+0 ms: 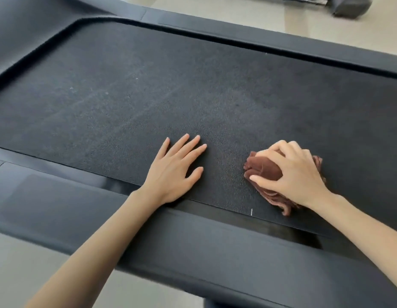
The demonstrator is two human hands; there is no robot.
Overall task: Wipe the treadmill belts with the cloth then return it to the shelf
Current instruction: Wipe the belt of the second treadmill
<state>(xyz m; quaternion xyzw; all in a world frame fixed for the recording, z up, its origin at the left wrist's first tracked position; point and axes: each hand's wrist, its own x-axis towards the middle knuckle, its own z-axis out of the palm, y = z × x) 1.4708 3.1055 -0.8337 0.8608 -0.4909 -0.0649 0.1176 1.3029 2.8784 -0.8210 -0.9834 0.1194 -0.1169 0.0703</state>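
Right hand (290, 172) is gripping the bunched brown cloth (264, 170), with fingers and thumb curling over it and pressing it onto the treadmill belt (148, 96) near the close edge. Left hand (175, 167) is lying flat on the belt beside it, apart from the cloth, fingers straight and spread, holding nothing.

Belt is showing a dark, grainy texture with faint pale streaks and specks. Near side rail (193, 241) and far side rail (282, 45), both black, are bordering it. Pale floor (248, 16) is showing beyond.

Part of the cloth is sitting hidden under the right palm. A dark object (348, 7) at top right is being cut off by the frame edge and cannot be identified.
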